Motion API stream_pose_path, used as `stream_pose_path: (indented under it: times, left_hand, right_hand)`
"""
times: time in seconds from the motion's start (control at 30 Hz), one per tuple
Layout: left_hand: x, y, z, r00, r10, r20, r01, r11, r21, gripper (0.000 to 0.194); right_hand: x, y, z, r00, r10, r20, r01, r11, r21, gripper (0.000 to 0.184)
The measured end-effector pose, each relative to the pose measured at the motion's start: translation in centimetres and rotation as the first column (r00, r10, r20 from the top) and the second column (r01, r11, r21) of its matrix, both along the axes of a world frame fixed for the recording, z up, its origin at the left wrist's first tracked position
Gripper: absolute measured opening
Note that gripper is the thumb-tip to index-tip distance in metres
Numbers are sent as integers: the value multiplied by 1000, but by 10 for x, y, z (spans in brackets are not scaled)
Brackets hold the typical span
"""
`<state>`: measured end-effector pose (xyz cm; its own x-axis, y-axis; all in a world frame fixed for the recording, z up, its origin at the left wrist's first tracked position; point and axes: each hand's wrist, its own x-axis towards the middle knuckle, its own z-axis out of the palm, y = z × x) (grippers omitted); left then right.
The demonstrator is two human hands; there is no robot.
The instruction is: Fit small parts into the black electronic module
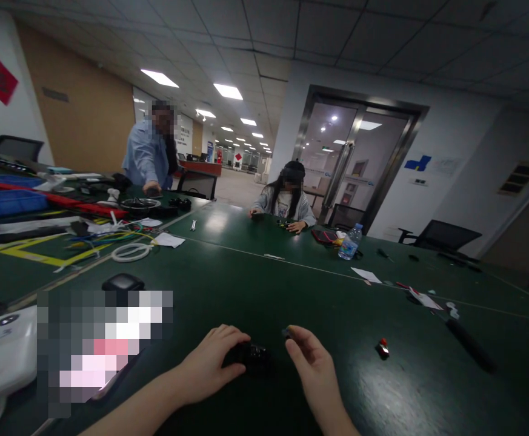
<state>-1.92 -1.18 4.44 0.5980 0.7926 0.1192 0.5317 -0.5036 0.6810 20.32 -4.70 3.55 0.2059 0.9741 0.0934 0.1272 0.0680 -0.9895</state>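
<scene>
My left hand (216,358) has its thumb and fingers curled round the left end of a small black object (257,357) on the green table; its kind I cannot make out. Just to the right of it, my right hand (313,366) pinches a small dark piece (286,333) between thumb and fingertips, slightly apart from the black object. Farther right on the tabletop lies a small red and silvery part (383,348).
Left are a blurred-out bright screen (114,345), a white device (5,354), a black rounded object (123,282) and a coiled white cable (131,252). A water bottle (350,242) and a black-handled tool (471,344) are at right. Two people are across the table.
</scene>
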Motion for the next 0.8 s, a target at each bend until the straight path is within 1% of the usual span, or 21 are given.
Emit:
stream_pose_path:
  times: [0.07, 0.13, 0.3, 0.43, 0.6, 0.7, 0.8]
  left_hand:
    - [0, 0, -1, 1000, 4, -1, -4, 1000, -1, 40]
    - [0, 1, -2, 1000, 5, 2, -5, 1000, 2, 40]
    - [1, 2, -4, 1000, 1, -5, -1, 1000, 18, 40]
    - [3, 1, -3, 1000, 7, -10, -7, 1000, 22, 39]
    - [2, -1, -1, 1000, -1, -11, 1, 1000, 20, 41]
    - [2, 0, -1, 1000, 2, -16, -2, 1000, 26, 41]
    - [2, 1, -2, 1000, 6, -18, -6, 1000, 26, 41]
  right_hand:
    - [-7, -3, 1, 987, 105, 125, -106, 994, 5, 23]
    - [-14, -5, 3, 955, 171, 241, -181, 983, 20, 18]
    - [-23, -8, 4, 866, 241, 438, -257, 966, -25, 18]
    - [-25, -9, 6, 786, 271, 555, -284, 957, -64, 18]
    - [-27, -10, 7, 708, 274, 651, -281, 955, -96, 20]
    - [-27, -10, 7, 683, 280, 675, -279, 954, -114, 21]
    - [-26, -11, 7, 678, 286, 677, -277, 953, -125, 23]
